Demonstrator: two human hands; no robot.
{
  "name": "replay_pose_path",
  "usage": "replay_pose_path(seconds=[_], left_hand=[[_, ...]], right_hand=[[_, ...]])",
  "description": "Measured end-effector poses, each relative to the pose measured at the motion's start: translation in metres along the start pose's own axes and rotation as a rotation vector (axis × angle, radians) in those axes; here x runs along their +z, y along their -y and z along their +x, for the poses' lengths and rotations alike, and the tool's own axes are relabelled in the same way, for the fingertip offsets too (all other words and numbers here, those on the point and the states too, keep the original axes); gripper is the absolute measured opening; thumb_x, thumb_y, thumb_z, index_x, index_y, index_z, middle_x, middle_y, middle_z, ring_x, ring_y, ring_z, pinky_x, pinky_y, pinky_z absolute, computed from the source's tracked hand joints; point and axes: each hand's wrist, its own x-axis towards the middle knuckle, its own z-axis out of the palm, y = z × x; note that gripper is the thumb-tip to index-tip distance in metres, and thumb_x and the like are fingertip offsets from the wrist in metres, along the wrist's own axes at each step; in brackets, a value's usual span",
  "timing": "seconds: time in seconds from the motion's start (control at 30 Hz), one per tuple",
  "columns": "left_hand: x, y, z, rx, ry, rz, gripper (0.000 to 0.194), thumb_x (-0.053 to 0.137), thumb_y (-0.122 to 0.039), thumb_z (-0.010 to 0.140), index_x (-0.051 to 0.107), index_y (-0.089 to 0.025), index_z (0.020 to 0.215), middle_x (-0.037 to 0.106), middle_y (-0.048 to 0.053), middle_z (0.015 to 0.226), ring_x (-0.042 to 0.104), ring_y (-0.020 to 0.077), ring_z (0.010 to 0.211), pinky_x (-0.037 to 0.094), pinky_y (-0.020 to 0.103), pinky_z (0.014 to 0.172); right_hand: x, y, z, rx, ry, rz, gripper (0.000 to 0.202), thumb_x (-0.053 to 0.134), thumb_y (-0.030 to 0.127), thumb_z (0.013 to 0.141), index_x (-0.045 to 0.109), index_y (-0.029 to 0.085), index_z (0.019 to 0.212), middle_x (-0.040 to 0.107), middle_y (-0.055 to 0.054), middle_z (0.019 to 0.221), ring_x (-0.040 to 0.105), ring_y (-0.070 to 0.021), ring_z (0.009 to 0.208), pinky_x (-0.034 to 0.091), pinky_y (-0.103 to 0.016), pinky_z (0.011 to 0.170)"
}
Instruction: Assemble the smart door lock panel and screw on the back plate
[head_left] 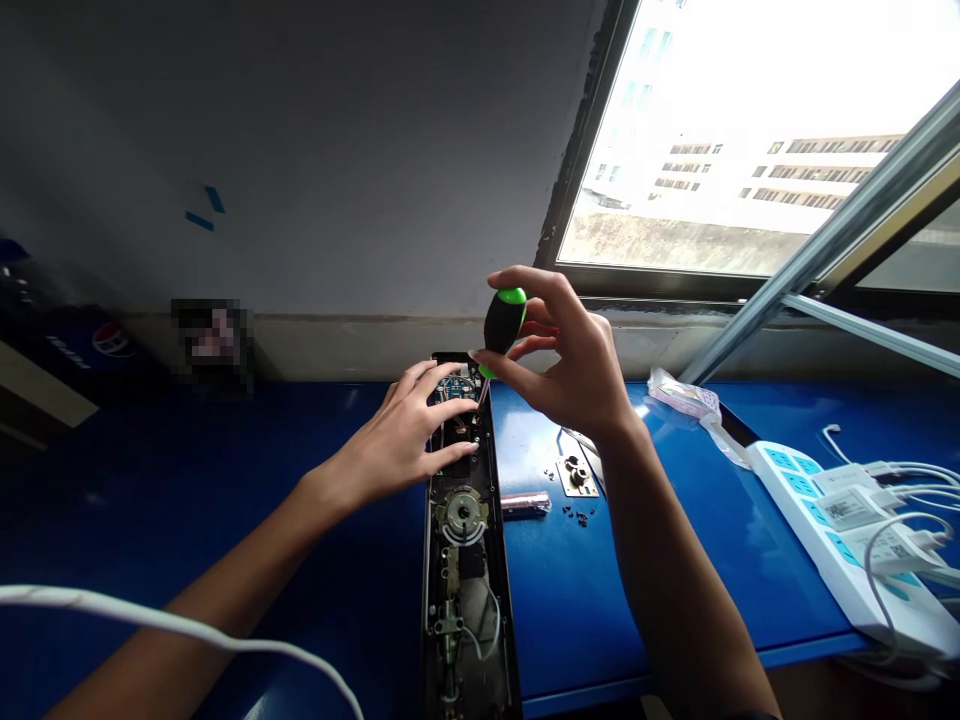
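Note:
My right hand [574, 355] grips a screwdriver [504, 320] with a black and green handle. The shaft points down into the far end of a long, narrow black housing [504, 590], which looks like an opened electronic door lock; whether the tip sits in a screw is too small to tell. My left hand [409, 425] rests on the housing's far part with its fingers spread, partly covering a circuit board [454, 385]. Nearer to me, the housing holds a round metal disc [463, 512], metal parts and a thin white wire [491, 625].
On the blue table [570, 610], right of the housing, lie a metal plate [577, 477], several small dark screws [577, 517] and a shiny wrapped bar [525, 505]. A white power strip [817, 530] with plugged-in chargers stands at right. A white cable [187, 630] crosses the lower left.

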Motion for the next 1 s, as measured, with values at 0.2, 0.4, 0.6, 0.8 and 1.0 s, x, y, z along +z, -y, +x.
replay_pose_path(seconds=[0.2, 0.4, 0.6, 0.8, 1.0], left_hand=[[0.0043, 0.0025, 0.0000, 0.005, -0.013, -0.010, 0.048, 0.064, -0.055, 0.096, 0.068, -0.030, 0.136, 0.032, 0.011, 0.168, 0.023, 0.0411, 0.157, 0.035, 0.067, 0.123], [0.0026, -0.0002, 0.0001, -0.004, 0.005, -0.015, 0.046, 0.064, -0.053, 0.097, 0.067, -0.030, 0.137, 0.031, 0.011, 0.168, 0.021, 0.0397, 0.157, 0.035, 0.065, 0.123], [0.0012, -0.0013, 0.0012, -0.015, 0.018, -0.030, 0.045, 0.065, -0.051, 0.096, 0.067, -0.031, 0.137, 0.033, 0.010, 0.167, 0.023, 0.0404, 0.157, 0.034, 0.065, 0.124], [0.0021, -0.0013, 0.0001, -0.038, 0.006, -0.009, 0.045, 0.064, -0.053, 0.097, 0.067, -0.031, 0.136, 0.033, 0.009, 0.167, 0.018, 0.0408, 0.158, 0.035, 0.065, 0.123], [0.0039, -0.0033, 0.0002, -0.192, -0.007, -0.106, 0.058, 0.064, -0.064, 0.092, 0.064, -0.032, 0.141, 0.012, 0.006, 0.174, 0.043, 0.0436, 0.147, 0.044, 0.061, 0.119]], right_hand=[[0.0016, -0.0001, 0.0001, -0.013, 0.019, 0.024, 0.051, 0.069, 0.019, 0.089, 0.054, 0.031, 0.136, 0.071, 0.002, 0.109, 0.070, -0.0137, 0.084, 0.066, -0.029, 0.073], [0.0005, 0.0048, 0.0004, -0.048, 0.065, 0.003, 0.050, 0.067, 0.018, 0.091, 0.054, 0.032, 0.137, 0.069, 0.000, 0.126, 0.073, -0.0157, 0.095, 0.067, -0.029, 0.077], [0.0018, 0.0047, 0.0011, -0.040, 0.094, 0.009, 0.051, 0.064, 0.018, 0.091, 0.054, 0.032, 0.140, 0.067, -0.001, 0.134, 0.074, -0.0177, 0.101, 0.068, -0.030, 0.078], [0.0029, 0.0007, 0.0027, -0.078, 0.065, -0.049, 0.049, 0.075, 0.028, 0.090, 0.060, 0.033, 0.136, 0.068, -0.002, 0.136, 0.072, -0.0207, 0.101, 0.067, -0.036, 0.077], [-0.0036, 0.0074, 0.0040, 0.001, 0.054, 0.183, 0.036, 0.049, 0.025, 0.105, 0.062, 0.029, 0.139, 0.071, -0.002, 0.135, 0.070, -0.0210, 0.120, 0.064, -0.041, 0.099]])
